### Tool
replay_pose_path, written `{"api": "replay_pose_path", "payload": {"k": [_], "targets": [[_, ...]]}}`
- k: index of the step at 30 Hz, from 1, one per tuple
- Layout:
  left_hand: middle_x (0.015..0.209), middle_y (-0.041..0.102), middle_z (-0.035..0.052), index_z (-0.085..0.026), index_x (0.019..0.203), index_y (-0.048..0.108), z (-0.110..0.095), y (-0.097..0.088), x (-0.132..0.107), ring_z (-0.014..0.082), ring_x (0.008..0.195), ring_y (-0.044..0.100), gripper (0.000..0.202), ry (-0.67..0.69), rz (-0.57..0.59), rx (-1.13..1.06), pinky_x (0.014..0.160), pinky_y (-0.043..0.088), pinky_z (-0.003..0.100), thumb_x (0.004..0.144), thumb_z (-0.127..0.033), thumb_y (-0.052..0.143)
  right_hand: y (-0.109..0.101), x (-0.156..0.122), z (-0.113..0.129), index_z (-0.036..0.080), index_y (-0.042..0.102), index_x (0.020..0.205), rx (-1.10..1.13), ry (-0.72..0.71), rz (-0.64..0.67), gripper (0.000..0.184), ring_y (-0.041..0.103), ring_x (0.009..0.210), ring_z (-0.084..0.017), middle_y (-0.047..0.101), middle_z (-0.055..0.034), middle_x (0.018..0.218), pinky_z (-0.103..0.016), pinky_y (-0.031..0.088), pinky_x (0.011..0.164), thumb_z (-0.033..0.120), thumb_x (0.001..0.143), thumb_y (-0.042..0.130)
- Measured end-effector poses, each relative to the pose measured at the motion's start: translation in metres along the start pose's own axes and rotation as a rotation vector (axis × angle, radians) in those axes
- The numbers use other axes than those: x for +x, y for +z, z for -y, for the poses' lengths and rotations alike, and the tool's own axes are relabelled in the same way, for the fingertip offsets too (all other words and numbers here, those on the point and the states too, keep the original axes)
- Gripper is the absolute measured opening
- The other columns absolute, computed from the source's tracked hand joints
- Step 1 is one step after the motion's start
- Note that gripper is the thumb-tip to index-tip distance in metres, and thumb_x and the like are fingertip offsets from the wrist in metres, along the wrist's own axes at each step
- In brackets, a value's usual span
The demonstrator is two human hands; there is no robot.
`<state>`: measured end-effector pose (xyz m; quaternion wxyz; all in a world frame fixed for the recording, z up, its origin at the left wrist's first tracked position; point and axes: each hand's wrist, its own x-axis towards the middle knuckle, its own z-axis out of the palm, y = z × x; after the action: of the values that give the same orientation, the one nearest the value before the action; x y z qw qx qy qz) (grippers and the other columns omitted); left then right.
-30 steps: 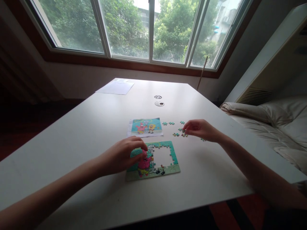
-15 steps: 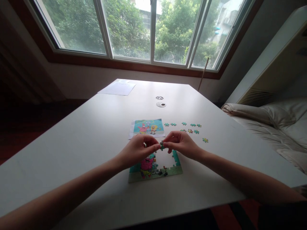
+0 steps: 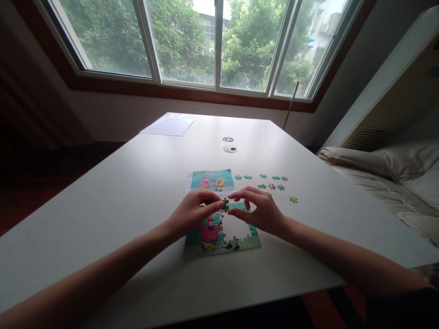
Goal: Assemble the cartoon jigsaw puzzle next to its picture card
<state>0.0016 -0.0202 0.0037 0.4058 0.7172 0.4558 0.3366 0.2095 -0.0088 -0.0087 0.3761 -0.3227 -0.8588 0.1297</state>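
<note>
Between thumb and fingers of my left hand [image 3: 197,208] is a small dark green puzzle piece [image 3: 225,204], raised above the puzzle. My right hand [image 3: 262,208] is just to the right of the piece, thumb and index finger spread apart with nothing between them. Under both hands lies a partly assembled jigsaw puzzle [image 3: 210,235] with a pink cartoon starfish on its left side and a white gap in its middle. Behind my left hand a printed reference picture [image 3: 212,180] shows the cartoon characters; its lower edge is partly covered by the hand.
Several loose puzzle pieces [image 3: 276,177] lie right of the picture, and a lone yellow-green piece [image 3: 293,199] sits farther right. Two round metal-looking discs [image 3: 230,149] are farther back on the white table [image 3: 137,183]. Paper sheets [image 3: 168,125] rest at the far left corner.
My right thumb and index finger have opened and let go of the puzzle piece. My left hand has shifted slightly left with the piece, which now stays in that hand alone.
</note>
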Motion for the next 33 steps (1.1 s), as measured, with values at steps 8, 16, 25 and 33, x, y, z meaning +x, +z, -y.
{"api": "replay_pose_path", "payload": {"k": [8, 16, 25, 33], "targets": [[0.069, 0.062, 0.0023, -0.015, 0.079, 0.067, 0.001, -0.011, -0.003, 0.0134, 0.063, 0.053, 0.027, 0.130, 0.052, 0.238, 0.057, 0.043, 0.024, 0.085, -0.038, 0.053, -0.001, 0.000, -0.002, 0.022, 0.067, 0.094, -0.081, -0.111, -0.021, 0.022, 0.057, 0.062, -0.012, 0.069, -0.0026, 0.082, -0.028, 0.045, 0.063, 0.040, 0.081, 0.063], [0.083, 0.063, 0.0043, -0.023, 0.091, 0.069, 0.017, -0.035, -0.006, 0.0169, 0.078, 0.056, 0.016, 0.417, 0.241, 0.686, 0.067, 0.045, 0.027, 0.086, -0.025, 0.054, 0.003, -0.003, -0.001, 0.021, 0.067, 0.089, -0.049, 0.036, 0.134, 0.020, 0.060, 0.071, -0.014, 0.067, -0.0030, 0.087, -0.027, 0.046, 0.067, 0.036, 0.076, 0.068], [0.083, 0.062, 0.0030, -0.026, 0.093, 0.070, 0.018, -0.033, -0.007, 0.0169, 0.079, 0.056, 0.017, 0.433, 0.306, 0.741, 0.069, 0.045, 0.026, 0.085, -0.023, 0.055, 0.010, -0.003, 0.000, 0.021, 0.067, 0.086, -0.051, 0.124, 0.271, 0.017, 0.061, 0.080, -0.016, 0.065, -0.0032, 0.090, -0.029, 0.045, 0.073, 0.034, 0.075, 0.068], [0.083, 0.063, 0.0022, -0.027, 0.093, 0.069, 0.018, -0.033, -0.008, 0.0179, 0.081, 0.055, 0.016, 0.414, 0.325, 0.750, 0.070, 0.044, 0.027, 0.085, -0.024, 0.056, 0.008, -0.002, 0.000, 0.022, 0.067, 0.089, -0.075, 0.130, 0.291, 0.017, 0.060, 0.084, -0.017, 0.064, -0.0040, 0.092, -0.030, 0.046, 0.075, 0.032, 0.075, 0.068]]}}
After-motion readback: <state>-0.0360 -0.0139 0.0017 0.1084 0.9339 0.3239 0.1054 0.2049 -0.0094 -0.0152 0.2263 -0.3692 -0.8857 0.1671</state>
